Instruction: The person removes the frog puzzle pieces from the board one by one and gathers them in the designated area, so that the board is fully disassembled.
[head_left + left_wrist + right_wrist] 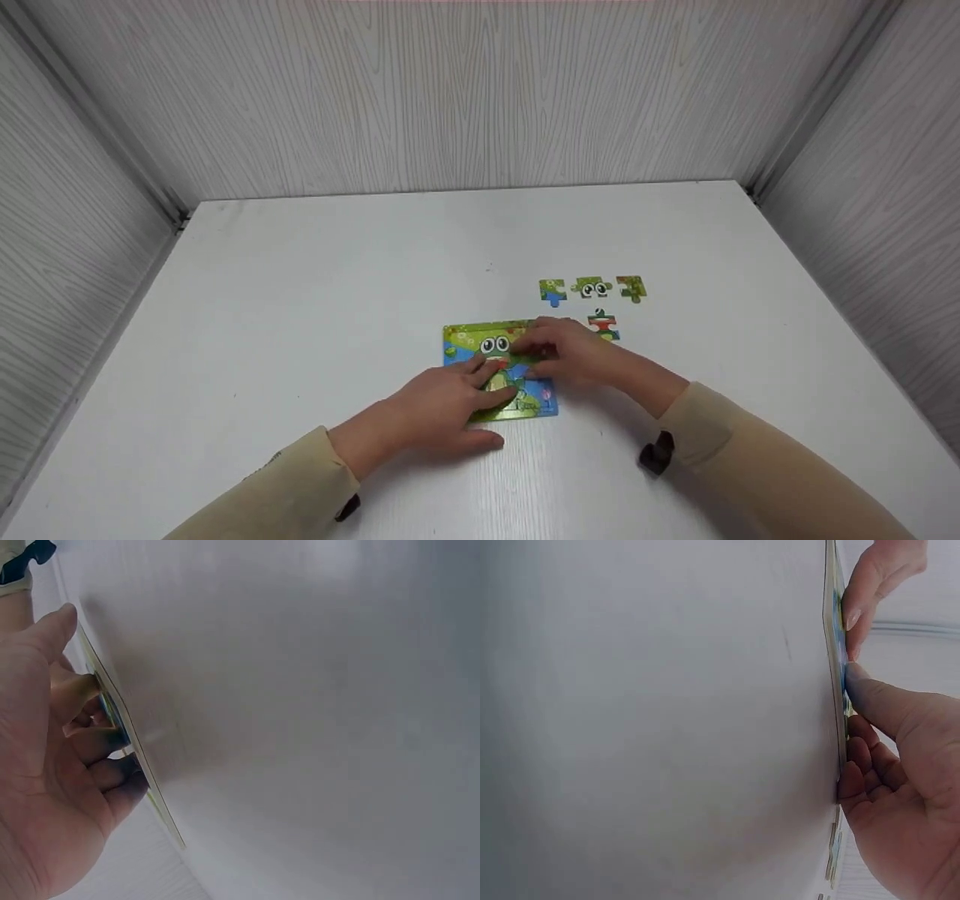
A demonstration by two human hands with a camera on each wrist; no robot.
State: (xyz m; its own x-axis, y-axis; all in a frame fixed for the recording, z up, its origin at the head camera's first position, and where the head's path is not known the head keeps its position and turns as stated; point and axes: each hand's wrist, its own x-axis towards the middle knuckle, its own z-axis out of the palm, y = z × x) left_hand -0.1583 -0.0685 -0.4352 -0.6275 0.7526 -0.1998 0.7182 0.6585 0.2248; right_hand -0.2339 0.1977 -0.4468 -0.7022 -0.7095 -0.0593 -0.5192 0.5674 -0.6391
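A jigsaw puzzle board (pixel 551 409) with a green frog picture lies flat on the white table. Across its lower left part rests my left hand (pixel 442 405), fingers extended onto the picture and thumb just off the near edge. From the right, my right hand (pixel 574 352) reaches over the board with bent fingers. Its thumb (pixel 881 701) touches the blue part of the surface while the other fingertips bear on the board near its right side. I cannot tell whether a piece is between them. Both hands cover much of the picture.
Beyond the right hand lie loose puzzle pieces: a green and blue piece (pixel 553 291), one with two eyes (pixel 594 288), a green corner piece (pixel 634 288) and one with a red mouth (pixel 603 324). Pale wood-grain panels (pixel 450 97) enclose the table's back and sides.
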